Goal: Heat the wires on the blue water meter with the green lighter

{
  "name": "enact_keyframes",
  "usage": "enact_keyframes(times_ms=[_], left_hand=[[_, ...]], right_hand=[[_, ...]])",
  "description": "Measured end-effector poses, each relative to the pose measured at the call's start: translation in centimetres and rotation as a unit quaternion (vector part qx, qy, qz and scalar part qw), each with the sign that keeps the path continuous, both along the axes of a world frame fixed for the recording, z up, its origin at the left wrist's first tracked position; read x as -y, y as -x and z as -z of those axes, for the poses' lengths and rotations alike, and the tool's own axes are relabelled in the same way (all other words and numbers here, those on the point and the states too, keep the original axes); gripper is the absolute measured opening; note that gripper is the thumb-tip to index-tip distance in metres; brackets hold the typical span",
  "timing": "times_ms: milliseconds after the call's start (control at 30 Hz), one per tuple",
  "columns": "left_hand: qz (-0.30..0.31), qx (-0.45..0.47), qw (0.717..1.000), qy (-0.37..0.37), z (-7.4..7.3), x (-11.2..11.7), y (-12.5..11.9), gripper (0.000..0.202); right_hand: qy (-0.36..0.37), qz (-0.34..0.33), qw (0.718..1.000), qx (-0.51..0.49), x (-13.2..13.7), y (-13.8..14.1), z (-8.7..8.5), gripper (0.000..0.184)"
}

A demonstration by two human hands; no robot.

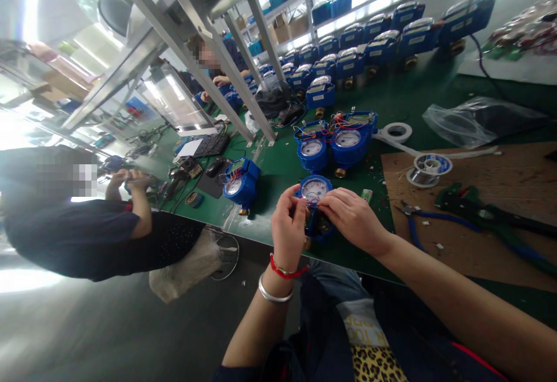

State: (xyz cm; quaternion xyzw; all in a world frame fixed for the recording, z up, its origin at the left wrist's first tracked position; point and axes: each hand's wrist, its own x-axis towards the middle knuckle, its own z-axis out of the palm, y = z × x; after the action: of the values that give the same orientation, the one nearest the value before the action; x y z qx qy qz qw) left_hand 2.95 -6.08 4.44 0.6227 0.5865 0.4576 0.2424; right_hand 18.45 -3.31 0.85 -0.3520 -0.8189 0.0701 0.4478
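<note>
Green bench (268,167), cardboard (513,182) atop, shelving (308,4) behind; left fingers (299,212), right fingers (337,203) gripping blue meter (316,187).

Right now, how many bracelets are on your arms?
2: a thin red bracelet just behind the left hand, and a shiny silver-coloured bangle farther up that arm. The dark sleeves could hide more.

The green counter (278,167) has an opened blue water meter (315,186) at its near edge, with a second meter (242,182) to the left and a wired pair of meters (342,148) just beyond. Farther back stand rows of labelled meters (348,62). On the right lie a tape roll (408,133), a clear plastic bag (461,121) and a cardboard sheet (470,251); on the left, a keyboard (212,145) and a mouse pad (212,183).
</note>
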Motion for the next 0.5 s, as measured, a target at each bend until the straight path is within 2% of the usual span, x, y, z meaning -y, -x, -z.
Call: enact_keyframes(times_ms=[133, 267, 333, 400, 500], left_hand=[[-0.008, -0.006, 0.999, -0.038, 0.1, 0.4, 0.4, 0.035], [-0.057, -0.085, 0.987, -0.128, 1.1, 2.4, 1.1, 0.044], [-0.081, -0.133, 0.978, -0.135, 2.3, 3.9, 1.0, 0.060], [-0.088, -0.169, 0.974, -0.120, 3.8, 5.2, 0.3, 0.086], [-0.099, -0.199, 0.971, -0.091, 5.7, 6.1, -1.3, 0.112]], right_hand=[[0.040, -0.015, 0.999, -0.034, 0.4, -1.1, -0.3, 0.020], [0.073, 0.048, 0.995, -0.050, 1.9, -3.6, 1.0, 0.036], [0.081, 0.091, 0.991, -0.056, 2.8, -4.9, 2.3, 0.039], [0.091, 0.124, 0.987, -0.054, 3.8, -5.7, 3.7, 0.039], [0.117, 0.139, 0.982, -0.050, 4.8, -5.9, 5.3, 0.037]])
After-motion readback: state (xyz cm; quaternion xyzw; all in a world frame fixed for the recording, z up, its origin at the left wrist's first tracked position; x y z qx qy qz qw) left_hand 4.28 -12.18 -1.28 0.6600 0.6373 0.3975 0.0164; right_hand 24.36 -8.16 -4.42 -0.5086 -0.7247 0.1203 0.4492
